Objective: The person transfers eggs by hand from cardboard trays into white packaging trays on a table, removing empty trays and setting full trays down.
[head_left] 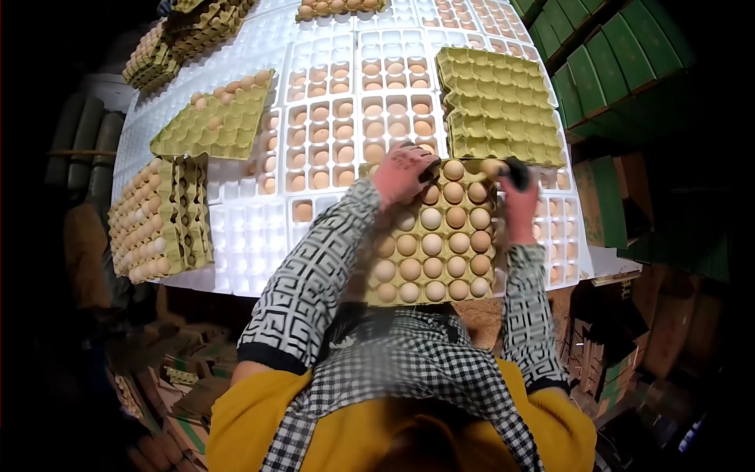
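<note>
A yellowish pulp egg tray (pixel 370 297) filled with rows of brown and pale eggs lies in front of me. My left hand (pixel 403 173), in a pink glove with dark fingertips, is curled over the tray's upper left part, beside an egg (pixel 430 195) in the upper rows. What its fingers hold, if anything, is hidden. At the upper right corner my right hand (pixel 519 198), gloved alike and somewhat blurred, pinches an egg (pixel 493 168) at its fingertips. Beyond the tray, white compartment trays (pixel 358 110) carry more eggs.
Stacked pulp trays (pixel 501 106) lie at the right, past my right hand. On the left stand a stack of egg-filled trays (pixel 149 224) and a tilted pulp tray (pixel 224 130) with several eggs. Green boxes (pixel 609 67) are piled beyond the table's right edge.
</note>
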The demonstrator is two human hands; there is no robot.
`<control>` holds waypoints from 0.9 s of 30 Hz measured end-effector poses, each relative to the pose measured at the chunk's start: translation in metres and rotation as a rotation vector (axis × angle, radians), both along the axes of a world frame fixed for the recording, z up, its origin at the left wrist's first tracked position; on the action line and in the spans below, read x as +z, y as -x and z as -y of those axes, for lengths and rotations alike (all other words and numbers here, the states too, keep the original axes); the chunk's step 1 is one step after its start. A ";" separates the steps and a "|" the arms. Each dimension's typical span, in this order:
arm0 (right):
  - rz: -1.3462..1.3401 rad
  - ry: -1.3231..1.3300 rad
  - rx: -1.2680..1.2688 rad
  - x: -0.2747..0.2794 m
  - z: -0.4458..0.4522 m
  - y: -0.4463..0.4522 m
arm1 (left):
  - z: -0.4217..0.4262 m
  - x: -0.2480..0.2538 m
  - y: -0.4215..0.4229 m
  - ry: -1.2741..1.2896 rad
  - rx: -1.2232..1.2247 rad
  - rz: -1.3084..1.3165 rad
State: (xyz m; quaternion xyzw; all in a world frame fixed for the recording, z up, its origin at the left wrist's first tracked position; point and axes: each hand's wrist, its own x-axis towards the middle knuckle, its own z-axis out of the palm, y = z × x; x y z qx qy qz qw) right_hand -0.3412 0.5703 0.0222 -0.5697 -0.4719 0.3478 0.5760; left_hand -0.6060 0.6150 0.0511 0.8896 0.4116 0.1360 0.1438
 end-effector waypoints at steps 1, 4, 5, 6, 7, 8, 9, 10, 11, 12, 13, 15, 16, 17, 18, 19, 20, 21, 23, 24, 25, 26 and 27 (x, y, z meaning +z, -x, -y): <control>-0.300 0.047 -0.029 0.023 0.008 -0.003 | 0.009 0.004 0.009 0.229 0.127 0.358; -0.386 0.173 0.057 0.073 0.016 -0.001 | 0.013 0.027 0.045 0.896 0.451 1.399; 0.171 0.334 0.159 0.059 -0.002 -0.003 | 0.007 0.020 0.062 0.957 0.422 1.436; 0.889 0.306 0.035 0.061 -0.010 0.031 | -0.003 0.012 0.074 1.011 0.388 1.477; 1.225 0.251 0.046 0.055 -0.013 0.057 | -0.013 0.018 0.073 0.772 0.431 0.841; 1.363 0.414 0.214 0.041 -0.025 0.075 | -0.009 0.029 0.058 0.366 0.335 0.374; 1.394 0.428 0.225 0.025 -0.036 0.085 | -0.009 0.028 0.045 0.250 0.244 -0.003; 1.426 0.444 0.233 0.023 -0.041 0.093 | -0.010 0.027 0.034 0.126 0.143 -0.375; 1.382 0.437 0.247 0.025 -0.043 0.088 | -0.014 0.011 0.028 0.101 0.054 -0.471; 1.342 0.433 0.265 0.042 -0.041 0.082 | -0.018 0.014 0.027 0.107 -0.009 -0.460; 1.300 0.431 0.281 0.051 -0.036 0.076 | -0.023 0.024 0.027 0.113 -0.074 -0.449; 0.422 0.277 0.308 0.045 -0.019 0.031 | -0.026 0.040 0.037 0.172 -0.074 -0.308; 0.007 0.296 0.341 0.050 -0.012 0.020 | -0.021 0.033 0.051 0.198 0.037 -0.019; -0.409 0.310 0.332 0.055 -0.004 0.009 | -0.023 0.022 0.069 0.575 0.152 0.400; -0.676 0.348 0.307 0.073 0.008 0.008 | -0.020 0.012 0.086 0.953 0.267 0.825; -0.706 0.347 0.329 0.086 0.011 0.013 | -0.008 0.022 0.097 1.267 0.283 1.190; -0.609 0.400 0.347 0.096 0.007 0.020 | -0.002 0.024 0.104 1.308 0.137 1.281; -0.380 0.398 0.449 0.097 -0.001 0.025 | 0.004 0.034 0.099 1.229 0.205 1.273; 0.187 0.192 0.571 0.084 -0.013 0.047 | 0.005 0.042 0.086 0.961 0.230 0.945; 0.865 0.104 0.513 0.102 -0.011 0.069 | 0.011 0.048 0.073 0.671 0.171 0.578; 1.166 0.100 0.517 0.101 -0.004 0.081 | 0.017 0.070 0.053 0.367 0.134 -0.071; 1.463 0.077 0.513 0.099 -0.003 0.097 | 0.030 0.013 0.052 0.044 0.051 -0.129; 1.545 -0.007 0.532 0.057 -0.007 0.096 | 0.034 0.010 0.035 0.017 0.045 -0.309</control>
